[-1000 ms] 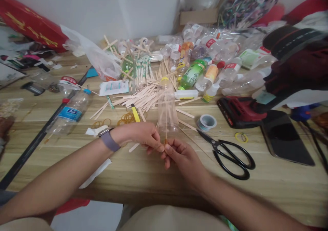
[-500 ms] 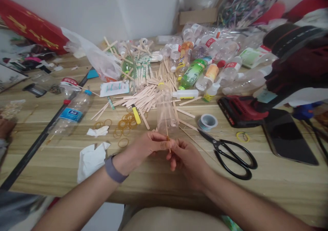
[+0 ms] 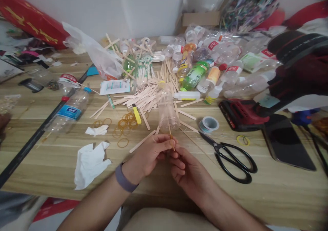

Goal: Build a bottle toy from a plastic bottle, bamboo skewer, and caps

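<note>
Bare left forearm (image 3: 93,203): slants up and inward from the bottom edge.
Left wrist (image 3: 125,178): ringed by a flat purple-grey band, slightly bent.
Bare left hand (image 3: 150,154): back turned up, thumb stretched out, tip pinched toward the forefinger.
Bare right forearm (image 3: 228,203): angles inward from the lower right.
Bare right hand (image 3: 188,171): lower, palm turned inward, fingers curled loosely.
Fingertips: close together between the hands; overlap hides whether they touch.
Beige-clothed lap (image 3: 164,219): centred below.
</note>
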Tool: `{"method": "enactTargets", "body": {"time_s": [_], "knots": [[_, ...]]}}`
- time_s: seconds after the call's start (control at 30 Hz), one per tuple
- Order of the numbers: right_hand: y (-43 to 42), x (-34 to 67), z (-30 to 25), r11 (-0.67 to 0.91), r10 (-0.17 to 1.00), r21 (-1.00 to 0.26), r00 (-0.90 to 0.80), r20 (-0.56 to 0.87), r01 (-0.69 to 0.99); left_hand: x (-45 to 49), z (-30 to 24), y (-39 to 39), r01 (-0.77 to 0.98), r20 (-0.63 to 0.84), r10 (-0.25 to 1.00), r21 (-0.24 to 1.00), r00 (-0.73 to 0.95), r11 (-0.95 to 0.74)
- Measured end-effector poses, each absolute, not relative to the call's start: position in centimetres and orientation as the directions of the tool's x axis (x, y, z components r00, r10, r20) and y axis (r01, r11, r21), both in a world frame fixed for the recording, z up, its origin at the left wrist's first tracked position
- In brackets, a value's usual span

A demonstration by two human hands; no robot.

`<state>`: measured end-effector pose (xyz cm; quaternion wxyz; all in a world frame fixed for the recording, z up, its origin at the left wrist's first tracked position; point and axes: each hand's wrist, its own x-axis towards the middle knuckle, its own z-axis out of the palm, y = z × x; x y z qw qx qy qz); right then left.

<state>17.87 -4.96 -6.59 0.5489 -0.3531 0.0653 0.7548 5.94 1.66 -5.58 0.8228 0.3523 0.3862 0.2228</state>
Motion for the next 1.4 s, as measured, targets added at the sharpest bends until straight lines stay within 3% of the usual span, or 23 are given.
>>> {"method": "enactTargets", "body": {"time_s": [0.37, 0.53, 0.63, 0.77, 0.83, 0.97, 1.2, 1.3, 1.4], "knots": [[-7.4, 18.1, -5.9, -0.422, 0.744, -0.392, -0.065, -0.665, -0.818, 6.1, -4.8, 1.2, 0.041, -0.446, 0.695, 0.856, 0.564, 0.515], [-6.5, 18.9, -6.0, -0.339, 0.784, -0.558, 0.1, -0.612, -0.757, 5.9, -4.9, 1.0, 0.127, -0.424, 0.694, 0.89, 0.581, 0.438], [-5.4, 19.4, -6.1, -0.289, 0.79, -0.58, 0.152, -0.594, -0.762, 5.8, -5.1, 0.9, 0.119, -0.439, 0.657, 0.873, 0.613, 0.473], [-4.4, 20.0, -5.7, -0.366, 0.814, -0.523, 0.008, -0.581, -0.77, 5.7, -5.2, 1.2, 0.055, -0.485, 0.609, 0.808, 0.628, 0.586], [-4.2, 20.4, -5.5, -0.485, 0.818, -0.576, -0.107, -0.566, -0.658, 5.6, -5.1, 1.3, 0.019, -0.489, 0.597, 0.783, 0.636, 0.622], [-3.7, 21.8, -5.3, -0.603, 0.798, -0.776, -0.156, -0.582, -0.188, 5.7, -5.2, 1.1, -0.005, -0.487, 0.608, 0.778, 0.627, 0.629], [-0.9, 25.0, -4.1, -0.596, 0.678, -0.764, -0.355, -0.644, 0.248, 5.9, -5.5, 0.6, 0.041, -0.499, 0.639, 0.805, 0.585, 0.592], [-0.1, 25.6, -3.8, -0.553, 0.605, -0.766, -0.474, -0.64, 0.328, 5.9, -5.5, 0.6, 0.02, -0.475, 0.665, 0.821, 0.577, 0.57], [-0.1, 25.2, -4.0, -0.538, 0.623, -0.781, -0.474, -0.623, 0.319, 6.0, -5.5, 0.5, -0.023, -0.448, 0.685, 0.828, 0.575, 0.561]]}}
